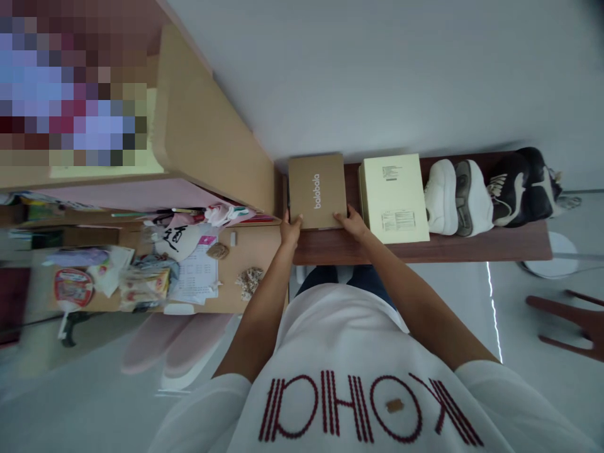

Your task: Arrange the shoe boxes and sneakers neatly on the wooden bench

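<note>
A brown balabala box lies on a dark wooden shelf against the wall. My left hand grips its near left corner, thumb on top and fingers at the side. At the near right corner my right hand holds the same box, thumb on the lid. Just right of that hand stands a pale yellow box. Farther right on the shelf are white shoes and black shoes.
To the left is a cluttered desk with a cap, papers and bags, below a tan cabinet panel. Pink slippers lie below it. A brown stool stands at the far right near a round white object.
</note>
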`<state>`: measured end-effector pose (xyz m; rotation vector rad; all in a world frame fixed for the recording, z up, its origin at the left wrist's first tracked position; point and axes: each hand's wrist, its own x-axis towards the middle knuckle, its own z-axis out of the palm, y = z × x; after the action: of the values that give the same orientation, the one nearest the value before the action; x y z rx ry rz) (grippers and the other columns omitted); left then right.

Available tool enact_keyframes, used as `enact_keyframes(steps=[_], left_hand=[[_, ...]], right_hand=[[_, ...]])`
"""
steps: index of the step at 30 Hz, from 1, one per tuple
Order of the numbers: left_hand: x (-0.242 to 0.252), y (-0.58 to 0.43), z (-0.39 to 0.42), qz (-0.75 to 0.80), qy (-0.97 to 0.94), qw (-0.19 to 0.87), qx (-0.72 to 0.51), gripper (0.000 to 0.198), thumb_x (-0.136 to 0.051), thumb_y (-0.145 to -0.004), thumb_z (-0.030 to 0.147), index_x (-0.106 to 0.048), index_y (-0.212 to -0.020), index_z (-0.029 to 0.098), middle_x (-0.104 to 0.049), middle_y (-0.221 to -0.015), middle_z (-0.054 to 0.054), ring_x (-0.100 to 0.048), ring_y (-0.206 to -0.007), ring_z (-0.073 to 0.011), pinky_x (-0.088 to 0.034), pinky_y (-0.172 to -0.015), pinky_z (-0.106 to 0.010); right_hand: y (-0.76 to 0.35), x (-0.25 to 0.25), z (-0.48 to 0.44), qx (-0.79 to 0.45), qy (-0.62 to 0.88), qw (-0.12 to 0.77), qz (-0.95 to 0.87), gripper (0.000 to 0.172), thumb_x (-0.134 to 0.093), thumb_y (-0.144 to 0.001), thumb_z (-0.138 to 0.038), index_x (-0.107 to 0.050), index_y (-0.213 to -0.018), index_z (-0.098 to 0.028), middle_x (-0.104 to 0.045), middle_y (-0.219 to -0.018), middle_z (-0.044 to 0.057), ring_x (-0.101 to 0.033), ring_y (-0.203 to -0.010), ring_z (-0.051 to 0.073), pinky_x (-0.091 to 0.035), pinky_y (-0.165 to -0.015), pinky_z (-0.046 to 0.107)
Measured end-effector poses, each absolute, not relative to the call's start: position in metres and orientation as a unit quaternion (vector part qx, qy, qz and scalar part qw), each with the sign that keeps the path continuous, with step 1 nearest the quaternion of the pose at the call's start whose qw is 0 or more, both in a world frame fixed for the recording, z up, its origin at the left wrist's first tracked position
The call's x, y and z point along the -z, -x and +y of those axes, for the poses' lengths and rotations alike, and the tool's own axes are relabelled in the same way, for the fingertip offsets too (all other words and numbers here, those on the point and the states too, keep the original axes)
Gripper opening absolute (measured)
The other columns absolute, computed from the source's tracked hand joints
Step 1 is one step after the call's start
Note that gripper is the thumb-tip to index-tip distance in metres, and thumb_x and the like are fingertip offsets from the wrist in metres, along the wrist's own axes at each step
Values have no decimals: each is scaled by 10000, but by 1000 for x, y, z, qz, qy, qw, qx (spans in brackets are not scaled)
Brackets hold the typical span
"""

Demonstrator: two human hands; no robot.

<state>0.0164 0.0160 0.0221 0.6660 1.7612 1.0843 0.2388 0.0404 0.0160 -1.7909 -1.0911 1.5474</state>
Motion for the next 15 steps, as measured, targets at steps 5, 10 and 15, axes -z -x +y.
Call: enact_keyframes(steps=[5, 10, 15], left_hand=[[-53, -28, 12, 735, -348, 364, -455, 782, -836, -838, 298, -492, -1532, 195, -401, -1683, -144, -279, -1610, -253, -177, -1325, -369], [-81, -97, 14, 667, -381, 413, -489, 694, -848, -832, 338, -569, -1465, 277, -469, -1638, -91, -291, -1602, -282, -230, -1316, -397], [-69, -182, 21, 625, -324, 523, -481, 661, -888, -793, 346, -626, -1395, 275, -518, -1599, -106, -381, -1556, -334, -369, -1243, -435]], right_hand=[[-274, -39, 32, -441, 661, 312, -520, 963, -639, -842, -767, -484, -1561, -146, -500, -1598, 204, -409, -1529, 384, -270, -1299, 569], [-339, -64, 32, -384, 666, 344, -539, 942, -532, -863, -850, -511, -1532, -188, -535, -1560, 198, -487, -1458, 395, -371, -1229, 599], [-398, -71, 43, -351, 685, 339, -542, 906, -519, -865, -847, -551, -1469, -172, -561, -1515, 211, -467, -1459, 404, -303, -1262, 602]])
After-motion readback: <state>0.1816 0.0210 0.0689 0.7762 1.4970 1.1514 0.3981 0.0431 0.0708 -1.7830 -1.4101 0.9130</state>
